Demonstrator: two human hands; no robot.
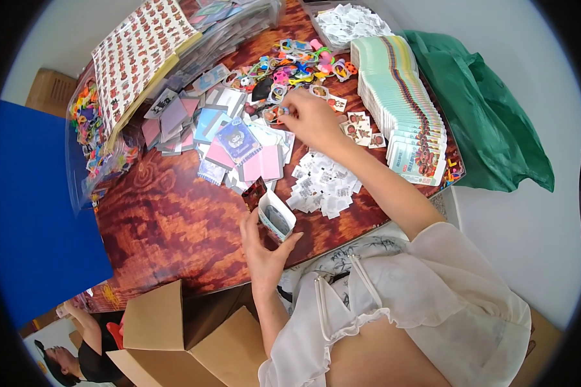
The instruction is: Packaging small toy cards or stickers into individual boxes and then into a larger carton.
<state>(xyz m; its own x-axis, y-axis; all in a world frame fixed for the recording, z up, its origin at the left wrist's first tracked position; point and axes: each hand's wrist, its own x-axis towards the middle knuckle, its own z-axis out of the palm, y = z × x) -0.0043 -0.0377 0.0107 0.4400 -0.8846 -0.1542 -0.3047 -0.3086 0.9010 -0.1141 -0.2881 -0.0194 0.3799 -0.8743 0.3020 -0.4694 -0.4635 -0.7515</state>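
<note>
My left hand grips a small open-topped paper box near the table's front edge. Its flap stands up, and something greyish lies inside. Farther away, my right hand is at the near side of a pile of small colourful plastic trinkets. Its thumb and fingers are pinched together beside a ring-shaped trinket; what they hold is too small to name. Between the hands lie a heap of small white printed packets and a spread of pink, blue and white cards in sleeves.
A long row of folded boxes stands at the right, beside a green plastic bag. Small picture cards lie next to it. Clear bins and a sticker sheet are at back left. An open carton and another person are below left.
</note>
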